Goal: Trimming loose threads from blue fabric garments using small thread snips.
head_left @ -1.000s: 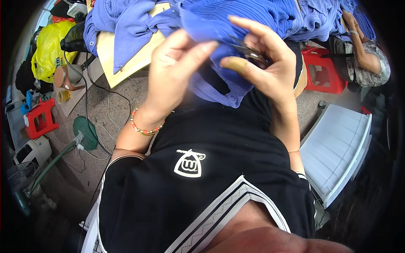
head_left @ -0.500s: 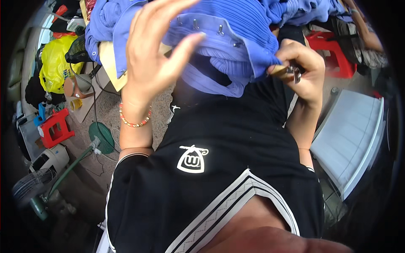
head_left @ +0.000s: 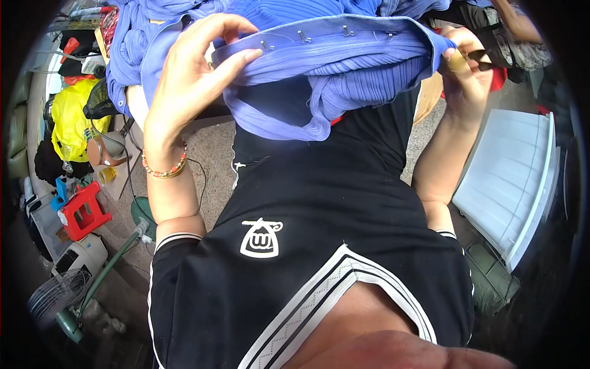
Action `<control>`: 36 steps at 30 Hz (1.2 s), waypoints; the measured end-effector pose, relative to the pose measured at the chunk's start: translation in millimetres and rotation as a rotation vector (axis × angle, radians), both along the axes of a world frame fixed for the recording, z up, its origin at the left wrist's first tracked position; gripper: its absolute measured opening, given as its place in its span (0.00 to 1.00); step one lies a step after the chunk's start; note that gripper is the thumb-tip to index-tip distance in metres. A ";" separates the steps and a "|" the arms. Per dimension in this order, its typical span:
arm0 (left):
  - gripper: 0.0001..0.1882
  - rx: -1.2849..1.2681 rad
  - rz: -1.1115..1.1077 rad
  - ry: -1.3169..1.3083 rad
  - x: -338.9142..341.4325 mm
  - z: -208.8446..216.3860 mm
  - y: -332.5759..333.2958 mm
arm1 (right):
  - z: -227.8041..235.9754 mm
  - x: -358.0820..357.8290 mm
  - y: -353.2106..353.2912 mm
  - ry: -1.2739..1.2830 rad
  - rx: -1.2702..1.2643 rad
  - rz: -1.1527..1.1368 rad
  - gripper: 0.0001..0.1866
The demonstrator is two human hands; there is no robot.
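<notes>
A blue ribbed garment (head_left: 369,86) hangs over the table edge onto my lap. Its smooth band (head_left: 326,37), with several small metal hooks along it, stretches sideways between my hands. At the band's left end is my left hand (head_left: 190,77), thumb and forefinger apart, the thumb in front of the cloth. My right hand (head_left: 468,67) pinches the band's other end. A small brass-coloured and dark metal piece (head_left: 456,61) is also in that hand; its kind is unclear. Below the band, a loop of the garment hangs open.
More blue garments (head_left: 132,61) are heaped at the far left. On the left side are a yellow plastic bag (head_left: 67,117), a red stool (head_left: 86,212) and a fan (head_left: 58,295). A pale grey plastic panel (head_left: 507,178) stands on the right. Another person's arm (head_left: 516,21) shows far right.
My right hand has moved right and up with the band's end, drawing the band out straighter. My left hand has shifted left and lower, onto the band's left end.
</notes>
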State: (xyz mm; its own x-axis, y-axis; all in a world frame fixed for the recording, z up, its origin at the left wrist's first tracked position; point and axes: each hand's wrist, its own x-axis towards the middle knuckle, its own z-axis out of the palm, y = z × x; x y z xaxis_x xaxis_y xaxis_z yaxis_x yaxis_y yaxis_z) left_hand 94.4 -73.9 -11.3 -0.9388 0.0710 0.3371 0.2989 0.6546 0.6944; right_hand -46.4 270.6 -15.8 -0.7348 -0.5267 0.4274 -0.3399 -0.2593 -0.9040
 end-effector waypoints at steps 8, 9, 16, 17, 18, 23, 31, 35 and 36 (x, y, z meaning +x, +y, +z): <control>0.04 0.305 0.113 0.147 -8.5 15.2 -11.4 | -26.7 -23.0 -1.1 -0.320 -0.039 -0.045 0.07; 0.04 0.329 0.137 0.206 -13.8 18.3 -9.9 | -23.3 -26.1 -0.4 -0.318 -0.028 -0.024 0.07; 0.04 0.266 0.123 0.381 -28.4 41.2 -15.4 | 4.4 -23.6 -10.3 -0.257 -0.075 0.032 0.09; 0.04 0.269 0.114 0.381 -30.5 40.0 -16.0 | 3.7 -25.4 -9.2 -0.281 -0.086 0.049 0.09; 0.04 0.227 0.123 0.354 -32.3 38.2 -16.8 | 2.6 -26.2 -8.8 -0.307 -0.097 0.067 0.09; 0.08 0.598 0.061 -0.052 -17.6 43.7 -17.6 | -1.7 -21.1 -8.3 -0.449 -0.062 0.286 0.11; 0.08 0.081 0.308 -0.279 -28.1 -3.2 -23.3 | -74.8 -17.9 -25.7 -1.018 -0.162 0.402 0.11; 0.06 -0.101 0.338 0.183 -28.0 11.9 24.2 | -86.2 -8.7 -28.9 -1.059 -0.218 0.405 0.11; 0.05 -0.102 0.282 0.322 -31.1 13.1 33.2 | -86.1 -7.1 -29.0 -1.057 -0.219 0.399 0.11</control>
